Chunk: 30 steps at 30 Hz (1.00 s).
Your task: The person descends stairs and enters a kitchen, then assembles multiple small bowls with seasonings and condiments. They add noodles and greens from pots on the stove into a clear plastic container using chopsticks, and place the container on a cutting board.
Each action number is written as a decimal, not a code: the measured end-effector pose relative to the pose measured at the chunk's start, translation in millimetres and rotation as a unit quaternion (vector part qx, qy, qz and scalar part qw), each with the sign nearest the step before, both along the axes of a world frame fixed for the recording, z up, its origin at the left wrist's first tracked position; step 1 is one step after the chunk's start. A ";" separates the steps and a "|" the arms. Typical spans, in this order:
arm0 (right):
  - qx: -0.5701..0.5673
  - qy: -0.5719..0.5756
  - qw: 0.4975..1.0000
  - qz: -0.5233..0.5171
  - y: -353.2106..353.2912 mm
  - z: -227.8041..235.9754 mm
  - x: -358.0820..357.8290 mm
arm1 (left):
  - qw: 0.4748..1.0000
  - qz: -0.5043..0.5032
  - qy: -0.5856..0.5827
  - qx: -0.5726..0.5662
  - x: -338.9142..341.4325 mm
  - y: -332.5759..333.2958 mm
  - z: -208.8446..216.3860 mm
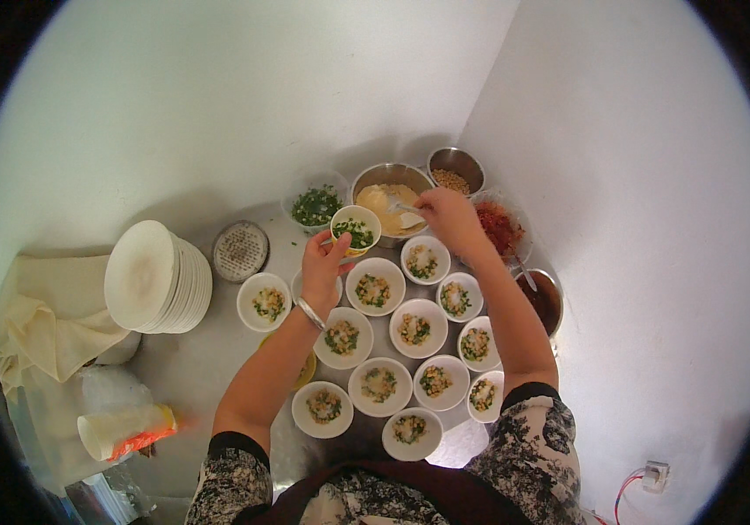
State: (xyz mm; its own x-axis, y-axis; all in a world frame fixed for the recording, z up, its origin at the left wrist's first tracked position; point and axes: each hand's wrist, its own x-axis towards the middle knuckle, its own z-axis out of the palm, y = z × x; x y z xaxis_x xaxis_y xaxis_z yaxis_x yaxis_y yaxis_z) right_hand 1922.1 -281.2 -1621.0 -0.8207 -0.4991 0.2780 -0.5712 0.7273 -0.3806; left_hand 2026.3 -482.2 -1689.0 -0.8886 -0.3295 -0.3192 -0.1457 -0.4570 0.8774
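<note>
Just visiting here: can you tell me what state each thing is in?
Held bowl: uncovered, chopped greens inside, gripped by the left hand
White spoon: in the right hand, at the powder bowl
Powder bowl: uncovered, partly filled
White bowls: upright, the fully visible ones partly filled
Bowl stack: nested, leaning
Red mixture: uncovered
Cream cloth: draped, rumpled

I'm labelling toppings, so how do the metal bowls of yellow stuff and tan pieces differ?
The yellow-filled bowl is wider than the tan-filled bowl. The yellow-filled bowl's contents look smoother; the tan-filled bowl's look chunky. Both are round and metal.
</note>
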 end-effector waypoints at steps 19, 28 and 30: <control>0.027 0.056 0.998 0.029 -77.4 -18.1 -5.1 | 0.998 0.008 -0.007 0.057 20.7 -14.4 -9.8; 0.089 0.063 0.989 0.101 -117.2 -49.0 -47.0 | 0.997 -0.002 -0.016 0.078 33.8 -10.9 -3.3; 0.140 0.089 0.986 0.016 -81.8 -36.6 -67.3 | 0.995 -0.024 -0.002 0.097 32.6 -8.5 4.9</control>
